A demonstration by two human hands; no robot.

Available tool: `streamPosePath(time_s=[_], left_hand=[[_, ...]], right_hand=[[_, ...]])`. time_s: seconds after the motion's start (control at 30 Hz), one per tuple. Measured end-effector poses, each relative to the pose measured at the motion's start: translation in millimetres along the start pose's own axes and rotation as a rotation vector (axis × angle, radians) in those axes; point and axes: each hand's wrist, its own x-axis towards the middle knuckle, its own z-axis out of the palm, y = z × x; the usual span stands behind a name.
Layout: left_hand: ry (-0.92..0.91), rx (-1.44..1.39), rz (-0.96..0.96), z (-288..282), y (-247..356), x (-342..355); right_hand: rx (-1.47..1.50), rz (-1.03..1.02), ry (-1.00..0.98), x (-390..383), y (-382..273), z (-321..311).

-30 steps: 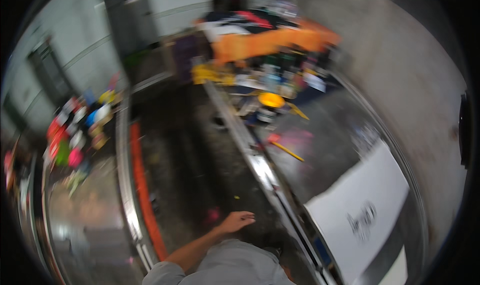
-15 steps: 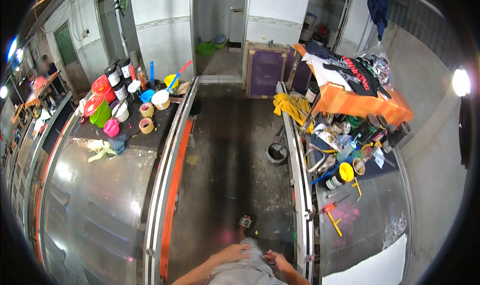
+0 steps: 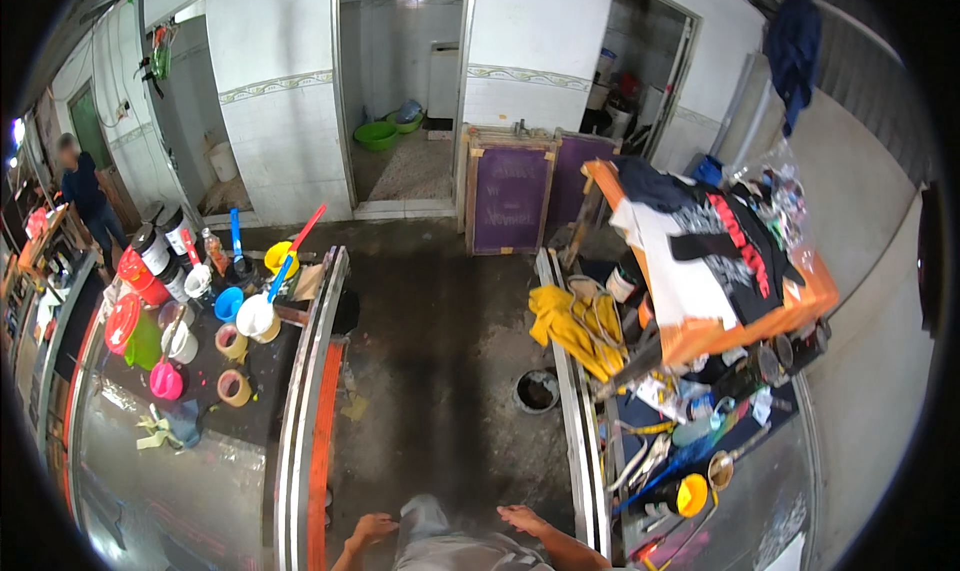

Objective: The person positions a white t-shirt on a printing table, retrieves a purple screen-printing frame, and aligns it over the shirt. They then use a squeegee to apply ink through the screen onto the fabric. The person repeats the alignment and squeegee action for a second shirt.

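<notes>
Hovering over open aisle [image 3: 430, 401] between metal rails [image 3: 303, 421], left hand [image 3: 374, 527], right hand [image 3: 524, 518], fingers loosely uncurled

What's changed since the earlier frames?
The camera wearer moved forward, nearer the doorway. The left hand swung out leftward, away from the right hand. Nothing visibly taken or released. The yellow cloth and dark floor bucket stayed put.

Through the head camera I see a long orange-red strip [image 3: 325, 431] running beside a silvery left rail [image 3: 302, 411], opposite a similar lengthwise right rail [image 3: 582, 421].
</notes>
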Motion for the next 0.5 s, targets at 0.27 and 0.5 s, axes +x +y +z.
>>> streamPosePath(time_s=[0.27,0.5], left_hand=[[0.120,-0.598,-0.538,-33.1,-18.8,127.5],[0.090,-0.290,-0.325,-168.8,66.7,310.3]], right_hand=[[-0.235,0.189,-0.179,159.9,-81.5,-73.3],[-0.142,0.023,0.016,229.7,-289.8,-134.8]])
